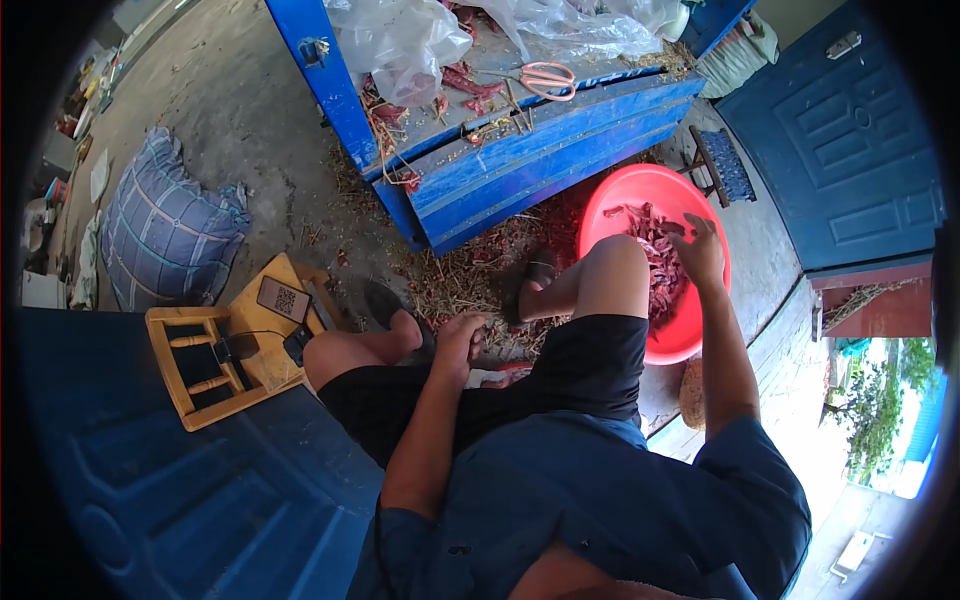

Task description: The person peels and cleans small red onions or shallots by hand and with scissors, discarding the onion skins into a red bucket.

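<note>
My right hand (pixel 700 250) is over the red plastic basin (pixel 714 330), its fingers apart and nothing visible between them. Inside the basin lies a heap of dark red dried chili peppers (pixel 660 250). My left hand (pixel 462 338) is curled closed in front of my lap, between my knees. Whatever its fingers hold, if anything, is hidden. Scissors (pixel 547 82) with pink handles lie on the blue metal stand (pixel 540 150), near several red chili peppers (pixel 470 84) and crumpled clear plastic bags (pixel 410 45).
Dry stems and scraps (pixel 450 285) litter the floor around my feet. A wooden chair (pixel 262 340) on the left carries a phone or card with a printed code (pixel 284 299). Beyond it is a stuffed checked sack (pixel 170 230). A small folding stool (pixel 722 165) stands behind the basin.
</note>
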A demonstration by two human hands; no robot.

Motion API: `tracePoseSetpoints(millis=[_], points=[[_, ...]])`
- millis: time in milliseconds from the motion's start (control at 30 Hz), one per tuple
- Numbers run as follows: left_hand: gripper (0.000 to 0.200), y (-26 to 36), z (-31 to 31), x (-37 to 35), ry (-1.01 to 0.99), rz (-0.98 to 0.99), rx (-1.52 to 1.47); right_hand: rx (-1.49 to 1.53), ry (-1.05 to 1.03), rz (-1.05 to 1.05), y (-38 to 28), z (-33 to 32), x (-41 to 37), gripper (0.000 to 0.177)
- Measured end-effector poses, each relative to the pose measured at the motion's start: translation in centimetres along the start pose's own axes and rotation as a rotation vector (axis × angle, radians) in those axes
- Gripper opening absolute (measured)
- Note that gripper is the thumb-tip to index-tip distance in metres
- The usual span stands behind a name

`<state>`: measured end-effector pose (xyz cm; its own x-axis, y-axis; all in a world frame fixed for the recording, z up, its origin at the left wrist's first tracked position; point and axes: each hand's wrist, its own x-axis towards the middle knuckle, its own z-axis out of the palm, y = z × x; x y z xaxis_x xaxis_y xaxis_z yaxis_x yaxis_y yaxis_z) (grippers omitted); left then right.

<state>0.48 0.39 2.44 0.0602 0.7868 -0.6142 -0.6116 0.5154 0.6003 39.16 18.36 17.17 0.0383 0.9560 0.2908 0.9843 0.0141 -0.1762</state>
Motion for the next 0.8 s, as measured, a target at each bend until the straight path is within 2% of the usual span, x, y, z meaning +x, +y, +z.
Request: tracePoseSetpoints(millis=[67,133,200,267,433,500,567,633,800], points=[[0.013,0.1,0.5,0.4,0.002,-0.026,-0.015,0.056,-0.067,0.008,-0.8,0.8,1.7,0.037],[0.012,0.1,0.8,0.6,0.013,-0.057,-0.018,0.514,-0.189,-0.074,-6.4,1.2,4.4,0.039],[0.012,0.0,0.9,1.0,-0.026,-0.059,-0.016,0.714,-0.217,-0.185,-12.9,2.5,7.3,0.038],[0.010,0.2,0.5,0.9,-0.014,-0.045,-0.024,0.733,-0.164,-0.355,-19.9,3.4,10.0,0.034],[0.011,1.4,-1.3,-0.2,0.108,0.013,-0.053,0.585,-0.337,-0.442,-32.5,5.8,15.0,0.029],[0.010,1.8,-2.0,-0.5,0.153,0.027,-0.085,0.248,-0.300,-0.571,-35.0,6.5,15.8,0.028],[0.010,1.9,-2.6,-0.7,0.171,0.043,-0.112,0.177,-0.345,-0.627,-36.0,6.7,16.1,0.028],[0.011,2.0,-2.8,-0.5,0.172,0.057,-0.137,0.098,-0.400,-0.766,-36.0,7.9,17.5,0.032],[0.010,1.9,-2.0,0.4,0.109,0.075,-0.130,0.213,-0.396,-0.681,-33.8,9.1,17.2,0.028]])
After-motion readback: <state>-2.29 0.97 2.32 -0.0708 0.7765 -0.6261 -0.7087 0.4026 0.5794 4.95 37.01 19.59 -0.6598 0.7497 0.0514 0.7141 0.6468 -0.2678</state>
